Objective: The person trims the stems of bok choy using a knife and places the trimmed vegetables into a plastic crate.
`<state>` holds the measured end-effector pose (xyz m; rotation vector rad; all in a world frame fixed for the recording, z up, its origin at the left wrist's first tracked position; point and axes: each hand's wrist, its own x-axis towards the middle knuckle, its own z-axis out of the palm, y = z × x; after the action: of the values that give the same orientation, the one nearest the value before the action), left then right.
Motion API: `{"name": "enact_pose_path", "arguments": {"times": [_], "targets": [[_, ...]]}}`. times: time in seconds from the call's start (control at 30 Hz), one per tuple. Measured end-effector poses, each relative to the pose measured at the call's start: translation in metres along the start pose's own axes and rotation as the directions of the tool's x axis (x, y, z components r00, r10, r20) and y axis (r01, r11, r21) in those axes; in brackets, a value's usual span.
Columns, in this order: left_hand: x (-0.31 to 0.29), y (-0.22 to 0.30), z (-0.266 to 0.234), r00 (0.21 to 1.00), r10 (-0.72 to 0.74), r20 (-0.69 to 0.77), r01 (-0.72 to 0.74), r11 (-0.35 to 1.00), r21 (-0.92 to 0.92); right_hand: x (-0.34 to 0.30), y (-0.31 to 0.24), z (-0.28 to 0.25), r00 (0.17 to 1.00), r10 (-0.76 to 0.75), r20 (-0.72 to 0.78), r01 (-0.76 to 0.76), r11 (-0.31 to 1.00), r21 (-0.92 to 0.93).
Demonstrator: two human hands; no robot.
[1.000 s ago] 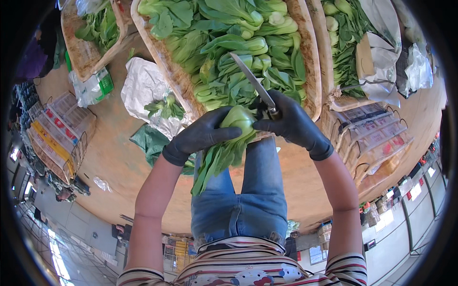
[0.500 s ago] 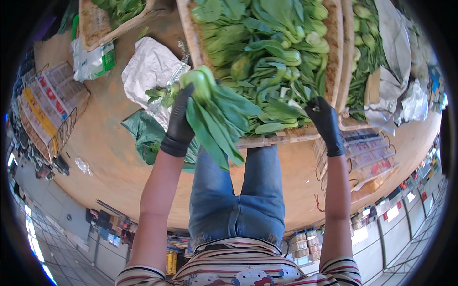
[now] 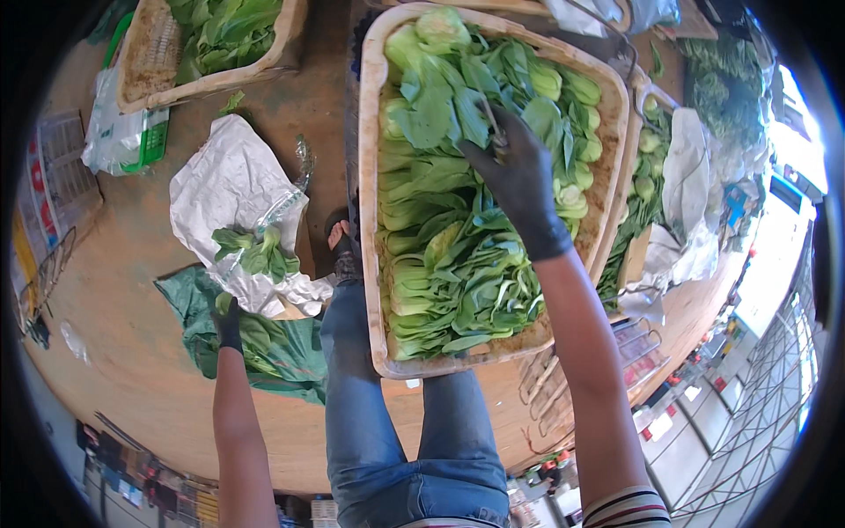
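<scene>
My left hand, in a black glove, is closed around a head of bok choy. Its pale base shows above the fingers, and its leaves lie on a green plastic bag. My right hand, also in a black glove, is over a shallow crate packed with rows of bok choy. A thin metal tool, like a small knife, sticks out from its fingers among the upper leaves. The fingers partly hide the tool.
Loose greens lie on a crumpled white sack beside the green bag. Another crate of greens stands at the far left, by a green plastic basket. More bok choy lies right of the main crate.
My left hand has carried the bok choy down and left, from beside the crate onto the green bag. My right hand has moved from the crate's near right corner over its upper middle.
</scene>
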<state>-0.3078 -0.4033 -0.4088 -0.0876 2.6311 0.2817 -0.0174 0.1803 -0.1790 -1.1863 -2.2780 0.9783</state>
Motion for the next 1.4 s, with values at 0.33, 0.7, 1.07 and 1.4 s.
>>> {"name": "enact_pose_path", "arguments": {"times": [0.33, 0.7, 1.07, 1.4], "targets": [[-0.206, 0.353, -0.143, 0.58, 0.813, 0.055, -0.429, 0.362, -0.827, 0.12, 0.021, 0.036, 0.962, -0.272, -0.021, 0.248, 0.904, -0.349], [-0.318, 0.483, -0.256, 0.216, 0.965, -0.15, -0.089, -0.134, -0.987, 0.108, 0.034, -0.01, 0.964, -0.223, 0.141, 0.262, 0.88, -0.396], [-0.366, 0.539, -0.127, -0.121, 0.984, 0.127, -0.859, -0.039, -0.511, -0.06, -0.043, -0.198, 0.92, 0.319, 0.229, -0.376, 0.884, 0.277], [-0.44, 0.471, -0.056, -0.003, 0.547, 0.837, -0.06, 0.835, -0.547, -0.18, 0.007, -0.224, 0.952, 0.248, 0.182, -0.258, 0.966, 0.033]]}}
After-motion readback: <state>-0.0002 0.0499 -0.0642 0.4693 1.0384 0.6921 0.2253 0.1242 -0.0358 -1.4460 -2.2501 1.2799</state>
